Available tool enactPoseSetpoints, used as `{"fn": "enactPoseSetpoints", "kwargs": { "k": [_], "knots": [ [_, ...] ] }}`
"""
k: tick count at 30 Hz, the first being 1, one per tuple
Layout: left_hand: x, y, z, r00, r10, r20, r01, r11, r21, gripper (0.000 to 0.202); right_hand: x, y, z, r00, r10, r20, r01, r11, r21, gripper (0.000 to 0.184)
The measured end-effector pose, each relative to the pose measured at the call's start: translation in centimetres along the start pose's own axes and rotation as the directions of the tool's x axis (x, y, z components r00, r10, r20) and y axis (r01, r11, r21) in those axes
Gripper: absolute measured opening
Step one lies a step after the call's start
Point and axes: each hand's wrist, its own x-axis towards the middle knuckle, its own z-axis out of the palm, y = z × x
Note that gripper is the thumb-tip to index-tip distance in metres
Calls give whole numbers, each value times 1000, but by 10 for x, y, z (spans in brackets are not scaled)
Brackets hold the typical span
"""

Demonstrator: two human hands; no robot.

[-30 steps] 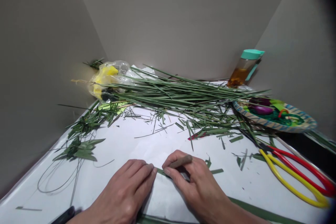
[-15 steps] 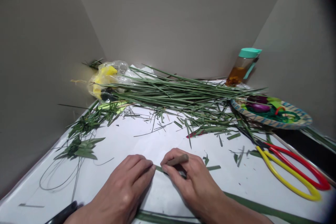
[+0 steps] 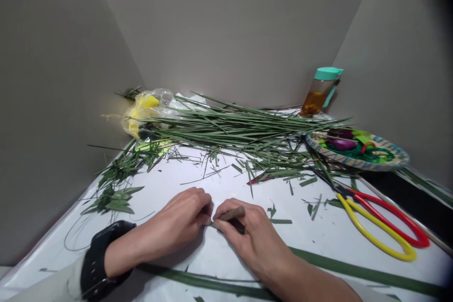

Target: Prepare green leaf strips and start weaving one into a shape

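Low over the white tabletop (image 3: 198,170), my two hands meet near the middle. My right hand (image 3: 256,233) is closed, and a short dull brown-green rod (image 3: 233,213), perhaps a handle or rolled leaf, pokes up between thumb and fingers. A small piece of green leaf strip (image 3: 213,224) shows at its thumb tip. My left hand (image 3: 179,222) is curled with fingertips pressed together at the strip's left end, most of which they hide. Beneath my wrists lies a long green leaf blade (image 3: 339,266).
Long green leaves (image 3: 240,122) lie piled across the back. Scissors (image 3: 382,226) with red and yellow handles rest at right, near a woven plate (image 3: 382,166) and a dark flat object (image 3: 403,198). A bottle (image 3: 314,96) stands behind. A plastic bag (image 3: 145,108) and leaf scraps (image 3: 113,198) sit left.
My left forearm has swung in, showing a black wristwatch, and the left hand has turned and moved closer to the right. The view has shifted slightly. My right hand keeps the rod.
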Motion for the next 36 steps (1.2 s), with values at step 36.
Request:
{"fn": "enactPoseSetpoints", "kwargs": {
  "k": [36],
  "knots": [
    [15, 5, -15, 968, -104, 228, 125, 989, -80, 15, 0, 3, 2, 999, 31, 21, -29, 994, -109, 11]
  ]
}}
